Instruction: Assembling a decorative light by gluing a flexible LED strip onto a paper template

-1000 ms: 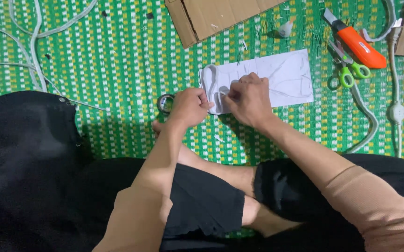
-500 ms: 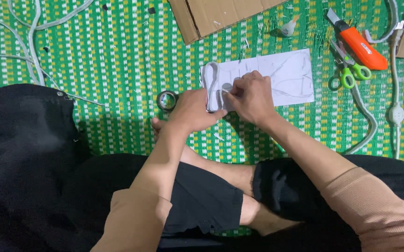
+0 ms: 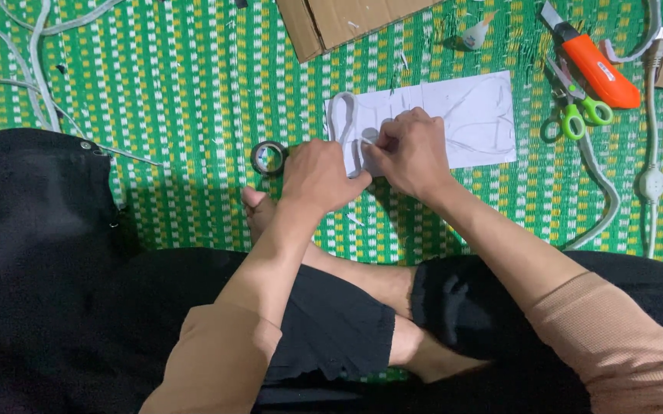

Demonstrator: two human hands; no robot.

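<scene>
Here we see both hands meeting at the left end of a white paper sheet that lies flat on the green and white woven mat. The left hand rests knuckles up at the sheet's lower left corner, fingers curled under; we cannot tell whether it pinches anything. The right hand sits on the sheet just beside it, fingertips bunched and pressing down near a looped white strip that lies on the paper's left edge; whether it grips the strip is hidden from us. A small roll of dark tape stands on the mat, just left of the left hand. Above the sheet lies a piece of brown cardboard, flat, with a small glue bottle near it. To the right, well apart from the hands, lie green-handled scissors and an orange utility knife, touching each other, and a white cord with an inline switch.
</scene>
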